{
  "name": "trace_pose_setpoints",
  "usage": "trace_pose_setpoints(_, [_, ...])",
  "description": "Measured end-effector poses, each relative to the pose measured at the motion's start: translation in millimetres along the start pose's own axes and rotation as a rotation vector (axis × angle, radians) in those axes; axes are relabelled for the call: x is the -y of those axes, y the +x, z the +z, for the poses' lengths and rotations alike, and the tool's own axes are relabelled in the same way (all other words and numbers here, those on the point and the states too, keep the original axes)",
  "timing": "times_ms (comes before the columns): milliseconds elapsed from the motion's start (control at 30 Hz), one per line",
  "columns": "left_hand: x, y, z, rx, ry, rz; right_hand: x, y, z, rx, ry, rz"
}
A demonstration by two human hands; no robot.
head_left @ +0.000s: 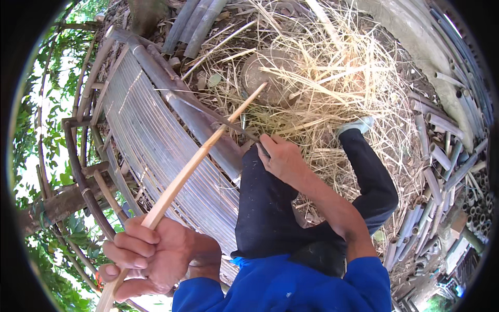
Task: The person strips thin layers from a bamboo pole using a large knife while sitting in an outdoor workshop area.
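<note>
My left hand [156, 252] is closed round a long pale wooden stick [179, 179], low on the left. The stick slants up and away to the right, and its far end narrows to a point. In my right hand [285, 160], fingers wrapped round the handle, is a knife [240, 131] with a long, thin, dark blade. That blade points to the upper left and crosses the stick some way below its tip. Whether the edge touches the wood, I cannot tell.
Beside my legs on the left lies a slatted bamboo bench [156, 140]. Pale shavings [338, 78] are heaped ahead, partly over a round flat block [260, 78]. Cut bamboo poles [442, 125] line the right side. My shoe [358, 125] rests among the shavings.
</note>
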State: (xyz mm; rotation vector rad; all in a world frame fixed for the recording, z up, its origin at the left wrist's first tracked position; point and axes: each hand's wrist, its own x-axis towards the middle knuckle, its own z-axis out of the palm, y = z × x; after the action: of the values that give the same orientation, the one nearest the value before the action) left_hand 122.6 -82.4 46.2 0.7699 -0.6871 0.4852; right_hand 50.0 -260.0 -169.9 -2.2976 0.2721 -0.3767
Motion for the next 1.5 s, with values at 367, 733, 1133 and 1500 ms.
trace_pose_setpoints(367, [15.5,22.6,-4.8,0.015,0.061,0.021,-196.8,-29.8,23.9,0.225,-0.236,0.484])
trace_pose_setpoints(733, [211.7,-38.3,-4.0,0.54,0.69,-0.677,-88.0,-31.9,-68.0,-0.357,-0.078,0.482])
trace_pose_setpoints(1133, [73.5,41.8,27.5,0.316,0.636,-0.389,-11.9,-59.4,-194.5,-0.612,0.184,0.348])
trace_pose_setpoints(1500, [-2.0,-40.5,22.5,0.327,0.3,-0.779,108.9,-45.7,-175.6,-0.239,-0.106,0.212])
